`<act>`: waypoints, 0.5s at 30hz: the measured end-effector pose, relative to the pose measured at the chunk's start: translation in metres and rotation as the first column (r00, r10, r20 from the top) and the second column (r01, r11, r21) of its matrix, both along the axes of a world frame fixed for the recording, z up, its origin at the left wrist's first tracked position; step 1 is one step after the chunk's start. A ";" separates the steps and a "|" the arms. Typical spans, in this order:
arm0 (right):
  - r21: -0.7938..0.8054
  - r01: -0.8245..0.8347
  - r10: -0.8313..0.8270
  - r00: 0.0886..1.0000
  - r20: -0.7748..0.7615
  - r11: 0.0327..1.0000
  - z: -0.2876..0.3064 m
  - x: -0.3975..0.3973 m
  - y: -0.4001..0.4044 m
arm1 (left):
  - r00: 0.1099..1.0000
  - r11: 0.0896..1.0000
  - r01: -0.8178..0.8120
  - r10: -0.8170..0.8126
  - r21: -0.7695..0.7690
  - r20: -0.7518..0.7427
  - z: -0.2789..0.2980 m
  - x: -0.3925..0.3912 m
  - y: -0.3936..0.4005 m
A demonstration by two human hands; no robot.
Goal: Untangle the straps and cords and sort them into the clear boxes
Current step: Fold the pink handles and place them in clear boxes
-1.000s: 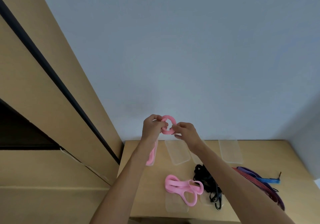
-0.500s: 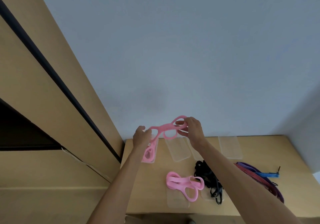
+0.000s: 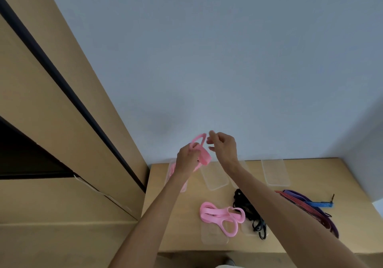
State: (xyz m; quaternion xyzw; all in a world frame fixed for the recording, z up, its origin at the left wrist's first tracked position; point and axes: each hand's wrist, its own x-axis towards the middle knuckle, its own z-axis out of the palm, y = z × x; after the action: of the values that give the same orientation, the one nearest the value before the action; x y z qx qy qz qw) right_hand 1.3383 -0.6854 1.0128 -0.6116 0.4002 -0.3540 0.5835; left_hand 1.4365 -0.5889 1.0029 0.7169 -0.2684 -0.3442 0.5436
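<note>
Hands (image 3: 187, 157) raised, forearms hiding clear boxes (image 3: 274, 172), black cords (image 3: 247, 209)

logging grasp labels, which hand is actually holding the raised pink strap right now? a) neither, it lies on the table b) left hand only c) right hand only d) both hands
b: the left hand grips the pink strap raised above the table, while the right hand hovers beside it, fingers loose and clear of the strap.
</note>
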 end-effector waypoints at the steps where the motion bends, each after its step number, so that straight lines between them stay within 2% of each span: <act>1: -0.016 0.065 -0.065 0.998 -0.003 0.998 -0.002 -0.002 0.000 | 0.985 0.998 -0.019 0.010 -0.052 -0.171 0.003 0.004 -0.002; 3: 0.013 0.043 -0.042 0.997 -0.064 0.999 -0.008 -0.009 -0.004 | 0.895 0.984 -0.052 -0.029 -0.168 -0.445 0.008 0.012 -0.005; 6: 0.155 -0.239 0.257 0.961 -0.106 0.959 -0.016 -0.019 -0.007 | 0.738 0.947 -0.175 -0.056 -0.271 -0.673 0.014 0.023 -0.005; 9: 0.277 -0.382 0.401 0.916 -0.014 0.882 -0.021 -0.023 -0.008 | 0.688 0.923 -0.257 -0.034 -0.287 -0.725 0.014 0.032 -0.006; 11: 0.323 -0.461 0.497 0.867 -0.036 0.827 -0.023 -0.024 -0.010 | 0.688 0.923 -0.286 0.010 -0.258 -0.726 0.013 0.037 -0.004; 13: 0.351 -0.471 0.531 0.842 -0.096 0.810 -0.024 -0.026 -0.011 | 0.704 0.930 -0.313 0.092 -0.192 -0.704 0.008 0.045 0.000; 15: 0.389 -0.397 0.462 0.883 -0.086 0.831 -0.028 -0.029 -0.013 | 0.742 0.930 -0.350 0.200 -0.115 -0.640 -0.001 0.053 0.005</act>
State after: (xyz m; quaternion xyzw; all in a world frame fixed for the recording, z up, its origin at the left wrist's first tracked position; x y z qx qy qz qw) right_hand 1.3091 -0.6989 0.9851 -0.5976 0.3600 -0.0783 0.7121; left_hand 1.4895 -0.5842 1.0017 0.5292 -0.0038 -0.4418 0.7244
